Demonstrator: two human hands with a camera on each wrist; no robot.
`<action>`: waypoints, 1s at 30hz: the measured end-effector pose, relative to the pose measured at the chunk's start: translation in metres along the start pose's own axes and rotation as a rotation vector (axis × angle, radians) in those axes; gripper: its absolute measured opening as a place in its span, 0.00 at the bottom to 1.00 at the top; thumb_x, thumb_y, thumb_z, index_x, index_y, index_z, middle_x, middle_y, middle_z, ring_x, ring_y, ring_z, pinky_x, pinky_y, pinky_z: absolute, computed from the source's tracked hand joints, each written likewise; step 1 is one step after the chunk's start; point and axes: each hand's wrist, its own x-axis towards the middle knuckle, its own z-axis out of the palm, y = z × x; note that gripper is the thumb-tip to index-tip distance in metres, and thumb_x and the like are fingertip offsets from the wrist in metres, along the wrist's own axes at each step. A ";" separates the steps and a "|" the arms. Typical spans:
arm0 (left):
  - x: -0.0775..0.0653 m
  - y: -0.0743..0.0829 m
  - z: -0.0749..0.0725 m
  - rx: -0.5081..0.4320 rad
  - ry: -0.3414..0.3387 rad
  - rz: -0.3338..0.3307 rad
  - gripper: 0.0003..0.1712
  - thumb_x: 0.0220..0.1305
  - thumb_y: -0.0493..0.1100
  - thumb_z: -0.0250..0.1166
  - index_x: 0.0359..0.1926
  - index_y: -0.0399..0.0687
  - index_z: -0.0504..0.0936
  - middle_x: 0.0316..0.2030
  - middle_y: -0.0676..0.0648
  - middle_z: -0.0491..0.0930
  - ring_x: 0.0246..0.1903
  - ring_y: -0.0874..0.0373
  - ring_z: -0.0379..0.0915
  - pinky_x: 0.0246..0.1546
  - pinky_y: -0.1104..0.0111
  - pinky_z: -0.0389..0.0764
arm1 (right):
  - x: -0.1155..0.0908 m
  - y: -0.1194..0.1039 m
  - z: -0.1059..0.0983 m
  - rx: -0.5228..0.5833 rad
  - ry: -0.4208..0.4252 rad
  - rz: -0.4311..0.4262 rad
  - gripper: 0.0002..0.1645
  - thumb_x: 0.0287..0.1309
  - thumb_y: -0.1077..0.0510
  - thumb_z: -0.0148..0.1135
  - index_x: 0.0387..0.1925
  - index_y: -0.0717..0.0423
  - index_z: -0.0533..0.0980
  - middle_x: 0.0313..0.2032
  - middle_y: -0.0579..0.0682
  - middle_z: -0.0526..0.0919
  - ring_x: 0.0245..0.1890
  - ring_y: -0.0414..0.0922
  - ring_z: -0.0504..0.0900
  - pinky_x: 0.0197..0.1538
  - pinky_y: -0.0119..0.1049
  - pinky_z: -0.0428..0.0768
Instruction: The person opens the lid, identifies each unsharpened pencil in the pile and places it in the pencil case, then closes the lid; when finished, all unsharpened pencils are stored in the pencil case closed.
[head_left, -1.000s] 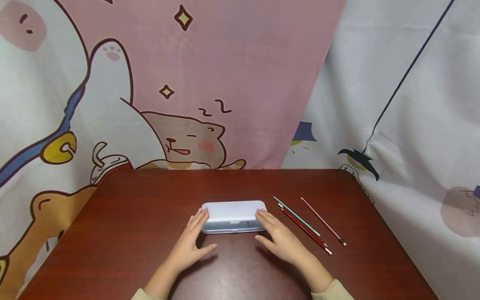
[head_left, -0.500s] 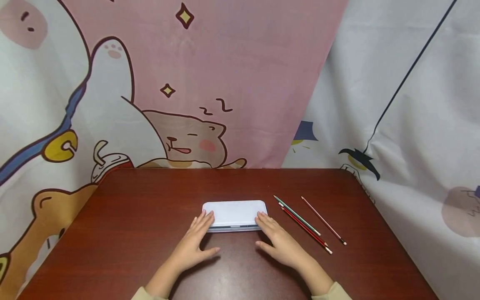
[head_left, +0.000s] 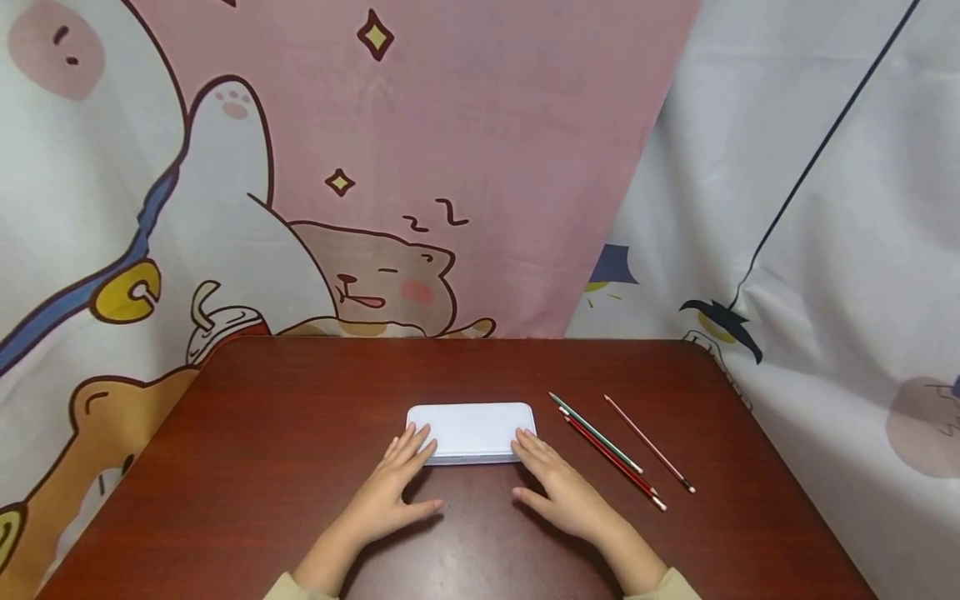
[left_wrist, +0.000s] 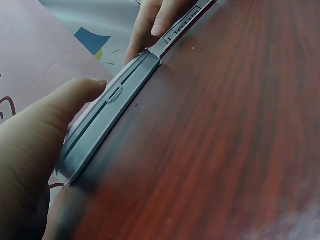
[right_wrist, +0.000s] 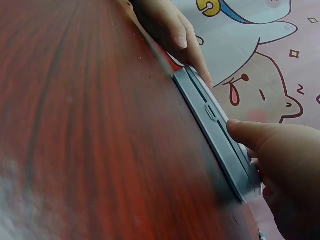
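A white pencil case (head_left: pixel 472 427) lies on the table with its lid down; its front side and small clasp (left_wrist: pixel 115 94) show in both wrist views. The left hand (head_left: pixel 392 490) rests its straight fingers on the case's left front corner, thumb held apart. At the opposite front corner, the right hand (head_left: pixel 561 485) touches the lid with extended fingers, its thumb also away from the case. Neither hand curls round anything. To the right of the case lie a green pencil (head_left: pixel 596 433), a red pencil (head_left: pixel 611 454) and a pink pencil (head_left: pixel 648 442).
The reddish-brown wooden table (head_left: pixel 262 450) reaches back to a cartoon-printed curtain (head_left: pixel 510 167). The pencils lie slanted just beyond the right hand, and the pink one sits apart from the others.
The pencil case's lid has come down from partly raised to flat, hiding the gap along the front. The left hand's fingers have shifted slightly right onto the lid.
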 end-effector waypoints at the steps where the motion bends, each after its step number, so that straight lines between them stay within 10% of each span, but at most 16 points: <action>1: 0.000 0.001 0.000 0.004 0.000 0.001 0.48 0.50 0.59 0.72 0.67 0.39 0.67 0.72 0.44 0.53 0.71 0.43 0.42 0.65 0.44 0.48 | 0.000 0.000 0.000 -0.001 0.000 -0.001 0.40 0.60 0.49 0.65 0.68 0.61 0.63 0.70 0.56 0.58 0.71 0.50 0.52 0.66 0.53 0.58; 30: 0.004 0.002 -0.007 -0.020 0.023 -0.051 0.42 0.52 0.51 0.73 0.65 0.37 0.70 0.68 0.41 0.61 0.69 0.44 0.49 0.65 0.45 0.48 | 0.001 0.000 -0.015 0.011 0.011 0.017 0.34 0.61 0.50 0.63 0.66 0.58 0.68 0.69 0.54 0.63 0.69 0.50 0.58 0.65 0.52 0.60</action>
